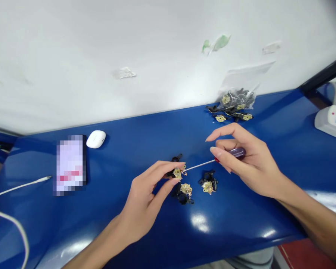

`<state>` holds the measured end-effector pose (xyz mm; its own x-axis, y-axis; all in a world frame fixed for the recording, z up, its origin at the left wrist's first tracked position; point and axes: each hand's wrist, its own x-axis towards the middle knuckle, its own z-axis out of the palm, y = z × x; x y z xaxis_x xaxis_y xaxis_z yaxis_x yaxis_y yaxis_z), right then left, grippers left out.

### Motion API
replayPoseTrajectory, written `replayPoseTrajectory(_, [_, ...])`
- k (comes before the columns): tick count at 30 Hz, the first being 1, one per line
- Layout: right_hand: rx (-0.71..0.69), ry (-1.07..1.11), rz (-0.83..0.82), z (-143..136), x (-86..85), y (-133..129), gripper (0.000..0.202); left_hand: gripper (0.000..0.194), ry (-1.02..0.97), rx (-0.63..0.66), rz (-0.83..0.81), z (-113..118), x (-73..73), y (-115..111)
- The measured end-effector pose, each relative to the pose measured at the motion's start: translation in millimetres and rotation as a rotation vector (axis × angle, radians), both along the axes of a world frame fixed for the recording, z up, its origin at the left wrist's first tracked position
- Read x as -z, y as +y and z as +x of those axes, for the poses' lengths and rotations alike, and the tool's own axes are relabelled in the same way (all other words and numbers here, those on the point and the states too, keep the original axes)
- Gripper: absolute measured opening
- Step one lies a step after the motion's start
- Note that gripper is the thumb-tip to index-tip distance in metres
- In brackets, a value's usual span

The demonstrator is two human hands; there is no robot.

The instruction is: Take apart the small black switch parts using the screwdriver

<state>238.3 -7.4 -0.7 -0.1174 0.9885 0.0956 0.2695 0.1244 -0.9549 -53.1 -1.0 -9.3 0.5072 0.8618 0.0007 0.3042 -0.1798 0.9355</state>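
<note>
Between the thumb and fingers of my left hand (145, 198) is a small black part with a brass-coloured disc (177, 173). My right hand (246, 164) grips a screwdriver (236, 152) by its dark, see-through handle, index finger raised off it. Its thin shaft points left, and the tip meets the edge of the held part or lies just beside it; I cannot tell which. Similar black parts lie on the table around my left fingertips: one just below (186, 189), one to the right (208, 186), and another partly hidden behind (177, 157).
At the back right, a clear plastic bag (238, 98) holds several like parts, with more loose parts (220, 118) before it. On the left lie a phone (70, 164), a white earbud case (96, 139) and a white cable (22, 185). A power strip (333, 121) sits far right.
</note>
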Motion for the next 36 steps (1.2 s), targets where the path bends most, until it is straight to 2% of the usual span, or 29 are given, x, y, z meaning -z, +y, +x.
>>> replayPoseTrajectory(4, [0.038, 0.015, 0.003, 3, -4.0, -3, 0.017, 0.030, -0.045, -0.048, -0.001, 3, -0.5, -4])
replayPoseTrajectory(7, [0.097, -0.054, 0.038, 5, -5.0, -10, 0.026, 0.032, -0.117, -0.028, 0.008, 5, 0.4, -6])
replayPoseTrajectory(12, [0.170, -0.043, 0.047, 1, -1.0, -22, 0.020, 0.035, -0.137, -0.026, 0.021, 5, 2.0, -8])
replayPoseTrajectory(15, [0.157, 0.019, 0.069, 0, -3.5, -20, 0.031, 0.035, -0.190, -0.011, 0.022, 5, 3.6, -7])
replayPoseTrajectory(17, [0.115, 0.004, 0.148, 0, -6.2, -17, 0.041, 0.035, -0.220, 0.012, 0.040, 5, 6.1, -6])
replayPoseTrajectory(20, [0.076, -0.043, 0.264, 1, -7.3, -15, 0.035, 0.035, -0.237, 0.018, 0.050, 5, 10.7, -4])
replayPoseTrajectory(24, [0.041, -0.009, 0.156, 2, -3.2, -17, 0.017, 0.034, -0.189, -0.007, 0.040, 5, 13.0, -2])
replayPoseTrajectory(29, [0.007, -0.019, 0.161, 5, 0.0, -13, 0.023, 0.037, -0.180, -0.046, 0.038, 5, 9.5, -1])
replayPoseTrajectory(33, [0.030, 0.039, 0.060, 5, 0.5, -9, 0.014, 0.039, -0.165, -0.051, 0.059, 5, 4.1, -2])
replayPoseTrajectory(36, [0.033, 0.049, 0.037, 4, 0.5, -6, 0.018, 0.038, -0.107, -0.042, 0.074, 5, 1.3, -2])
